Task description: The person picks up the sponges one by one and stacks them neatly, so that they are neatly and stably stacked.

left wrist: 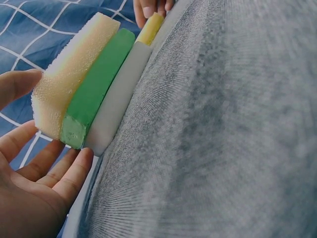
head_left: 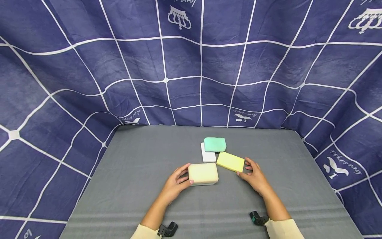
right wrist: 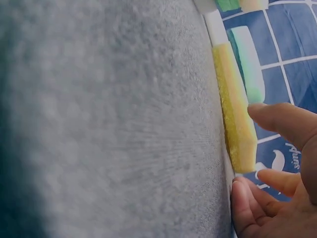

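A cream sponge block [head_left: 203,173] lies on top of a green block [left wrist: 97,91], with a white block [left wrist: 119,99] beneath on the table. My left hand [head_left: 175,182] is around the stack's left end, thumb and extended fingertips at its edges. In the left wrist view those fingers look relaxed, some tips touching the blocks. To the right, a yellow sponge [head_left: 230,162] lies flat and slightly turned. My right hand [head_left: 255,176] is at its right end, thumb by the near corner and loosely bent fingers by the far one. Firm pressure cannot be seen.
Behind the yellow sponge, a mint-green block [head_left: 215,144] partly covers a white block [head_left: 208,154], with a dark strip under its front edge. A grey cloth covers the table [head_left: 143,149]. Dark blue curtains [head_left: 179,66] with white lines rise around its back and sides.
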`<state>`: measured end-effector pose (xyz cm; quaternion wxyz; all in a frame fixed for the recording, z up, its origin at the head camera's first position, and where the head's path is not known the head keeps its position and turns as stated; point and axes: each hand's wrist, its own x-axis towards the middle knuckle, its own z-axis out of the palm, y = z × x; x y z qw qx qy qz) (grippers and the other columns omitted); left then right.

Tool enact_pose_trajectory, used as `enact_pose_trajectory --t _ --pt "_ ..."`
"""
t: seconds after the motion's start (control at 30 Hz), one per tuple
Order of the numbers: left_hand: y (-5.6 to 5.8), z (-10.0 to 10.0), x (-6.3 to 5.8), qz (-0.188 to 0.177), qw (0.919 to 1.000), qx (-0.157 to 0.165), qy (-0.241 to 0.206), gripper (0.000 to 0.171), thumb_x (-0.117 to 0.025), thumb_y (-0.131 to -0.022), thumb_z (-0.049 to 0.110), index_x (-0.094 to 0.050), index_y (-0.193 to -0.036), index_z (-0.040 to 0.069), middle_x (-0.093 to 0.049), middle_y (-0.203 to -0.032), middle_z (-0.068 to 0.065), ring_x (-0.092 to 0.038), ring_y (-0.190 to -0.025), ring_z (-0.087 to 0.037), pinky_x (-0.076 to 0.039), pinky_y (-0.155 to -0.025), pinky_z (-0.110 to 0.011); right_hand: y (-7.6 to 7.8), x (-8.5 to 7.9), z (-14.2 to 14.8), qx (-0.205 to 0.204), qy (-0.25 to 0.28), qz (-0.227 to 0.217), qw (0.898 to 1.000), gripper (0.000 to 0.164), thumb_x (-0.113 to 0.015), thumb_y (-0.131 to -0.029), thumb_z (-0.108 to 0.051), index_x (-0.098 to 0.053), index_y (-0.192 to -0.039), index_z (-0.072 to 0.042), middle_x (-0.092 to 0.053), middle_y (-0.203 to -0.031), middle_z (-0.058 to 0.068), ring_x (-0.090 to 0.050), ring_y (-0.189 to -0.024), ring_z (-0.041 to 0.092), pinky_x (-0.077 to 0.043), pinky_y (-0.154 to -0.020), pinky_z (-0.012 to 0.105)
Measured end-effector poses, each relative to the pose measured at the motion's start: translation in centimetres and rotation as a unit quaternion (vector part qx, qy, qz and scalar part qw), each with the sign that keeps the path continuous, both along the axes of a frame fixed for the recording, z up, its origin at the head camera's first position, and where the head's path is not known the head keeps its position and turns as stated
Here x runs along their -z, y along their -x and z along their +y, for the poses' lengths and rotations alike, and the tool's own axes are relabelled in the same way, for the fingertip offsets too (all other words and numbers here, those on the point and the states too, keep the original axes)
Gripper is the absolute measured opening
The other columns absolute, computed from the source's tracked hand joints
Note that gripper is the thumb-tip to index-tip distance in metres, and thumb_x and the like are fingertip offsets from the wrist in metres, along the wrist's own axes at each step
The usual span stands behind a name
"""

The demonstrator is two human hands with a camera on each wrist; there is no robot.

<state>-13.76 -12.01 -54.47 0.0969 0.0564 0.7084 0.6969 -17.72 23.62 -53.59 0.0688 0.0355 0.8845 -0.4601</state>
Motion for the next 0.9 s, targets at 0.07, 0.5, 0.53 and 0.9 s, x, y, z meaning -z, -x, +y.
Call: enact_pose_trajectory --t 0.07,0.5,0.53,0.9 --pt "0.03 0.03 0.0 -0.004 1.0 -0.001 -0.001 0.071 -0.078 -0.087 0.01 -0.048 -0.151 0.019 -0.044 -0.154 -0.012 -0.049 -0.138 -0.035 -0.052 -0.1 -0.025 0.08 -0.03 0.0 -0.007 -0.013 0.001 1.0 0.085 -0.077 -0.091 -0.024 -0.03 -0.157 -0.001 -0.043 -0.142 0.024 -0.048 -0.127 0.04 -0.045 -0.104 0.053" --pt "0.06 0.12 -0.22 -0.004 1.0 0.002 -0.001 0.073 -0.078 -0.087 0.009 -0.046 -0.153 0.014 -0.044 -0.155 -0.013 -0.049 -0.139 -0.035 -0.051 -0.102 -0.027 0.87 0.3 0.17 -0.008 -0.058 -0.005 0.998 0.084 -0.078 -0.089 -0.026 -0.033 -0.156 -0.002 -0.043 -0.144 0.021 -0.05 -0.126 0.036 -0.045 -0.101 0.051" --pt "0.04 0.13 -0.24 -0.004 1.0 0.001 -0.003 0.073 -0.078 -0.087 0.009 -0.046 -0.152 0.015 -0.044 -0.154 -0.013 -0.049 -0.139 -0.034 -0.051 -0.103 -0.028 0.92 0.32 0.17 -0.009 -0.061 -0.004 0.998 0.084 -0.078 -0.088 -0.026 -0.034 -0.155 -0.003 -0.043 -0.143 0.021 -0.051 -0.125 0.036 -0.045 -0.1 0.05" --pt "-0.01 0.16 -0.28 0.002 1.0 -0.003 -0.007 0.072 -0.078 -0.087 0.007 -0.048 -0.151 0.015 -0.045 -0.154 -0.012 -0.046 -0.141 -0.033 -0.05 -0.105 -0.031 0.86 0.23 0.07 -0.008 -0.064 -0.003 0.998 0.078 -0.079 -0.088 -0.026 -0.04 -0.151 -0.003 -0.045 -0.14 0.019 -0.051 -0.122 0.033 -0.045 -0.096 0.044"
